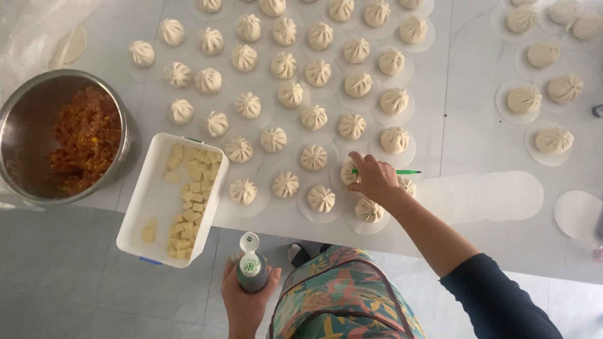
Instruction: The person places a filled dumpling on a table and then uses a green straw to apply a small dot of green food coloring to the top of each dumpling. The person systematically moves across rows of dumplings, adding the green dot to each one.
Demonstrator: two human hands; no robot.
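The left hand [248, 300] is wrapped around a small dark squeeze bottle [251, 271] with its white flip cap open, held upright just off the near edge of the desk [465, 132], over the grey floor [75, 276]. The right hand [375, 178] reaches out over the desk and pinches a thin green stick [394, 172], its tip lying against a pleated bun [349, 172] in the near rows. Many such raw buns [314, 117] stand in rows on round paper liners, spreading to the far side and the right. Just right of the right hand lies a row of overlapping bare paper rounds [496, 194]. To the left, a white rectangular tub [154, 194] of pale yellow cubes overhangs the near edge, and beside it on its left stands a steel bowl [28, 125] of reddish minced filling.
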